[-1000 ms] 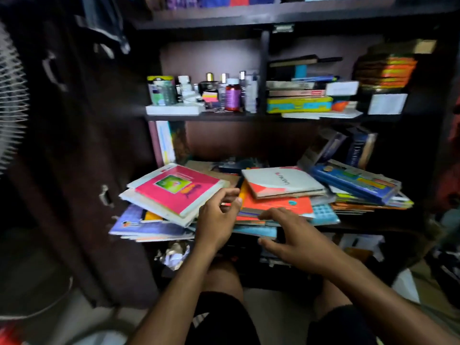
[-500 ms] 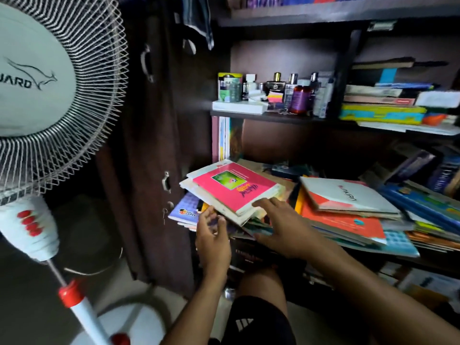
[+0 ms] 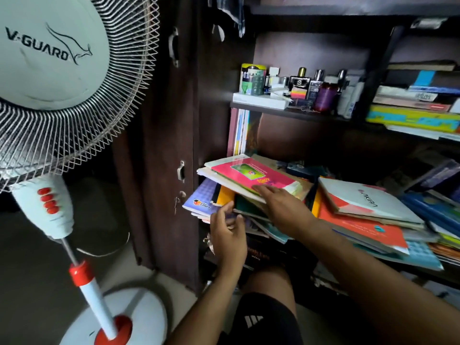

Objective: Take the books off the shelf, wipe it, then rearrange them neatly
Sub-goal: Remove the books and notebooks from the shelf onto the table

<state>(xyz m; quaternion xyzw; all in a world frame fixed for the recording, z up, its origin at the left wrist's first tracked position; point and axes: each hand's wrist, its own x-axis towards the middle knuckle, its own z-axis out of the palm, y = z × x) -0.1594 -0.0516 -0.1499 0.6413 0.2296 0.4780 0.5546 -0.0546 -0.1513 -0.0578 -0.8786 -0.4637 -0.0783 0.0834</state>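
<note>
**Hands at the left-hand stack of books**

Where the lower shelf juts toward us, we see loose books heaped flat in overlapping piles, and the pink-covered book lies on top of the left pile, tilted down toward the person. The right hand rests on that pile with its fingers straight, the fingertips lying on the near edge of the pink cover and the pale book beneath it. The left hand is just below, at the front edge of the same pile, fingers loosely spread and half open (we cannot tell whether they touch a book or hang just short of it). A purple "Edu Games" book sticks out at the pile's left. To the right a white book with a red corner lies on an orange one, with blue books farther right.

On the upper shelf stand perfume bottles, a purple jar and a green tin, with another flat stack of books beside them. At the left of the view stands a V-Guard pedestal fan, beside the dark wardrobe door.
</note>
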